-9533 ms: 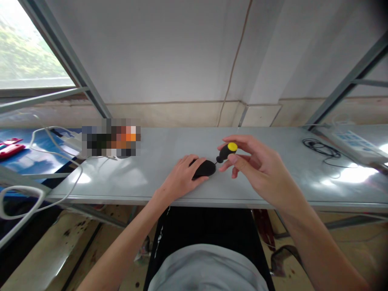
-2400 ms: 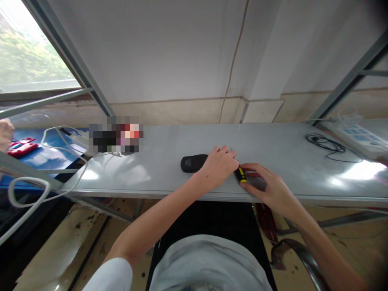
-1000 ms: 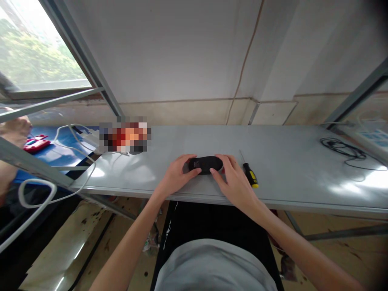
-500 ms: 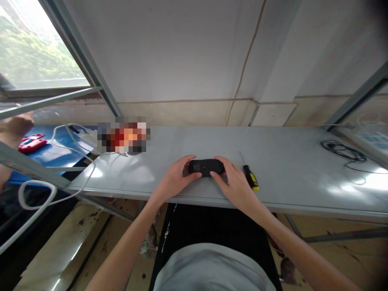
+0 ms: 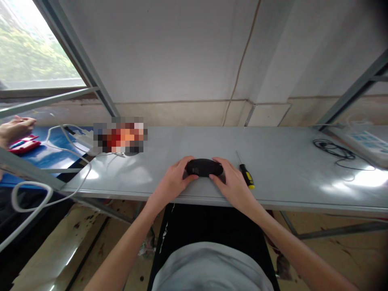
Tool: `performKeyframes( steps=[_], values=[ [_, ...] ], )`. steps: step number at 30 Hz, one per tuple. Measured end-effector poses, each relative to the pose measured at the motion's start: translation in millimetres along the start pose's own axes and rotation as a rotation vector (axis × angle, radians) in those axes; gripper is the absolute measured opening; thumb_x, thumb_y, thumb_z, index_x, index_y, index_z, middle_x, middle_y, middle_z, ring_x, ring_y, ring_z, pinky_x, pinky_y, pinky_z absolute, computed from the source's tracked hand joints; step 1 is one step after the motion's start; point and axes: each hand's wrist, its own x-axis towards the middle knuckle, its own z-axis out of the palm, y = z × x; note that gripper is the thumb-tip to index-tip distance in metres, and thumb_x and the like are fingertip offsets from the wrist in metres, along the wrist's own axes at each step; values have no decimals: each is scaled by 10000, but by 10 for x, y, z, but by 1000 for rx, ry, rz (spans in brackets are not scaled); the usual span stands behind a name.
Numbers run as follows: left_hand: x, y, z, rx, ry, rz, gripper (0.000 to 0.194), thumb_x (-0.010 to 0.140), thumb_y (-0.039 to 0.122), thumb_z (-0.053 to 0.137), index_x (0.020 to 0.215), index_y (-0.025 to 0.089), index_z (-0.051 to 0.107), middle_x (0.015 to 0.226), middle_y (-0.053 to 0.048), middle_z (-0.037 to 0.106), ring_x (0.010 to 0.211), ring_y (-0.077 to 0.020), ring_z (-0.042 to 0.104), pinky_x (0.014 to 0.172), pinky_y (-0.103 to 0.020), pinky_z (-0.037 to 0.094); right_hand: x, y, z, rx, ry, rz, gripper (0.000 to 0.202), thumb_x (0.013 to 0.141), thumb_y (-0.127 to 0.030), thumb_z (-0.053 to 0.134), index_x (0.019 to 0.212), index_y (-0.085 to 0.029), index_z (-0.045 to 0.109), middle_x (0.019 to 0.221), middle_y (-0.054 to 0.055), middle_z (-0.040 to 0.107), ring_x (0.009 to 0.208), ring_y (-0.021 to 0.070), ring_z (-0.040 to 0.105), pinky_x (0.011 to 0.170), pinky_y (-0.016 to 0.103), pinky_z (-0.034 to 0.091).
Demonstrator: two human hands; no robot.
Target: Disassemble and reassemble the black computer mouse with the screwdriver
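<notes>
A black computer mouse (image 5: 203, 168) is held lengthwise between my two hands, with small pale print on the side facing me. My left hand (image 5: 177, 178) grips its left end, thumb along the near edge and fingers behind. At the opposite end my right hand (image 5: 232, 181) has a matching hold. The mouse is just over the front part of the grey table; whether it touches the top I cannot tell. A screwdriver (image 5: 247, 176) with a black and yellow handle lies right of my right hand, its shaft pointing away from me.
A black cable (image 5: 332, 149) lies coiled on the grey table (image 5: 291, 169) at the right. Farther right stands a pale box (image 5: 370, 143). White cords (image 5: 86, 171) cross the left end. Another person's hand (image 5: 18, 127) is above a red case (image 5: 26, 145) on a blue surface.
The mouse has tilted a little in my hands, and the orange mark at its middle no longer shows. Both hands keep their grip. The other person's hand has shifted.
</notes>
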Motion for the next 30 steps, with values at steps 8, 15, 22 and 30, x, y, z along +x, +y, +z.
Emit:
performKeyframes(
  steps=[8, 15, 22, 30],
  values=[
    [-41, 58, 32, 184, -29, 109, 322, 1068, 277, 609, 1380, 213, 556, 1263, -119, 713, 1163, -299, 702, 1019, -455, 576, -5, -30, -8, 2, -21, -5, 303, 986, -208, 597, 1288, -231, 610, 1245, 138, 731, 1185, 331, 713, 1046, 531, 571],
    [-37, 99, -8, 134, -4, 78, 408, 1103, 474, 556, 1411, 213, 616, 1218, -113, 755, 1131, -286, 726, 1029, -437, 579, 15, -49, -35, 20, -29, -9, 302, 934, -159, 596, 1223, -248, 592, 1182, 111, 734, 1099, 308, 726, 973, 469, 584],
    [-23, 97, -17, 90, -13, 68, 443, 1074, 509, 612, 1392, 204, 658, 1215, -105, 770, 1158, -286, 715, 1056, -433, 562, 22, -48, -65, 15, -49, -27, 343, 875, -89, 586, 1180, -244, 574, 1136, 88, 729, 1046, 275, 732, 952, 429, 591],
    [-18, 52, 9, 117, -53, 127, 505, 1013, 521, 716, 1412, 228, 615, 1322, -110, 719, 1231, -293, 686, 1111, -452, 540, -54, -94, 18, -130, -59, -38, 446, 916, -58, 497, 1316, -231, 587, 1263, 164, 698, 1188, 374, 695, 940, 560, 632]
  ],
)
